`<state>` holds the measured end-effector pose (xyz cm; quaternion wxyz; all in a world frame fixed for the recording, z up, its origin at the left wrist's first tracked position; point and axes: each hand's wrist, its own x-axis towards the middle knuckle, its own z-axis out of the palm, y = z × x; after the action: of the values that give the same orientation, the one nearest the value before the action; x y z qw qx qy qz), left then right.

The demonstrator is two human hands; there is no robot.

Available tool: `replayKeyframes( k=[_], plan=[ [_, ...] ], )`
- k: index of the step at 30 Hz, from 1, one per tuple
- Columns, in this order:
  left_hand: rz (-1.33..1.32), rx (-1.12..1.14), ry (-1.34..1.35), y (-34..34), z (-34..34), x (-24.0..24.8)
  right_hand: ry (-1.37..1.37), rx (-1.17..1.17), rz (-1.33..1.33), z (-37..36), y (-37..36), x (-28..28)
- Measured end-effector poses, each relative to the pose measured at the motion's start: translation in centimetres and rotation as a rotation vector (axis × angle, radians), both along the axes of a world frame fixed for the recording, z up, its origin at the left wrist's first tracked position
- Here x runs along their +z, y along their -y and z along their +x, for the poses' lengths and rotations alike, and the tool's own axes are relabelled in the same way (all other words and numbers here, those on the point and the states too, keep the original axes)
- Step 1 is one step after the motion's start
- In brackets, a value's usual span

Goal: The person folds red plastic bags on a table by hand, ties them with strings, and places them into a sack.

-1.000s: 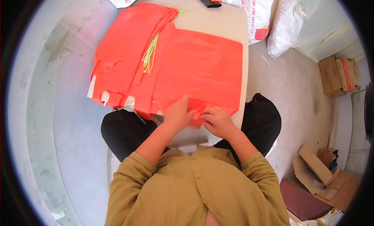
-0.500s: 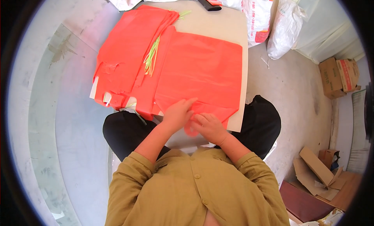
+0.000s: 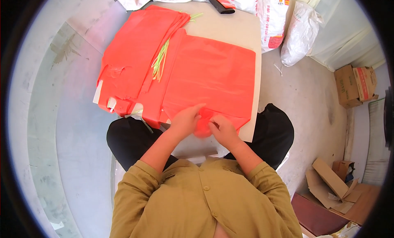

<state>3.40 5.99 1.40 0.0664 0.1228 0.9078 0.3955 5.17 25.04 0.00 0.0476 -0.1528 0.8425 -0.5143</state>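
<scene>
A flat red plastic bag (image 3: 211,69) lies on a tan board (image 3: 234,24) in front of me. My left hand (image 3: 186,121) is at its near edge, index finger stretched over the sheet and the other fingers curled on the edge. Close by on the right, my right hand (image 3: 223,130) has its fingertips pinched on the same edge. A loose rounded fold of red film droops between the hands. To the left lies a thick pile of similar red bags (image 3: 131,45), with yellow-green strings (image 3: 161,61) along its side.
White woven sacks (image 3: 271,20) stand beyond the board, near a black-and-orange object (image 3: 220,3). Cardboard boxes (image 3: 353,86) sit against the right wall, and an opened carton (image 3: 328,184) lies at the lower right. My black-trousered knees (image 3: 276,129) flank the board.
My right hand has moved slightly right, away from the left, and its fingers have drawn together. The red fold between the hands has widened. My left hand has hardly moved.
</scene>
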Motion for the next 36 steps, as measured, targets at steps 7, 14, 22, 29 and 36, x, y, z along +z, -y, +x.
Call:
replayKeyframes(
  k=[7,14,22,29,36],
  plan=[
    [0.068,0.042,0.1,0.8,0.3,1.1,0.069,-0.012,0.05,-1.5,-0.2,-0.6],
    [-0.046,-0.195,-0.021,2.0,2.2,2.8,0.098,-0.01,-0.013,-1.7,-0.2,-0.6],
    [-0.138,-0.149,-0.114,0.7,2.4,1.4,0.135,0.044,-0.033,-1.6,-0.8,-0.4],
    [-0.092,-0.074,-0.22,0.2,1.5,0.4,0.164,0.06,-0.083,-1.3,-0.8,0.2],
    [-0.074,-0.123,-0.251,-0.1,0.3,-0.1,0.046,0.09,0.049,-1.2,-0.9,-0.1]
  ],
)
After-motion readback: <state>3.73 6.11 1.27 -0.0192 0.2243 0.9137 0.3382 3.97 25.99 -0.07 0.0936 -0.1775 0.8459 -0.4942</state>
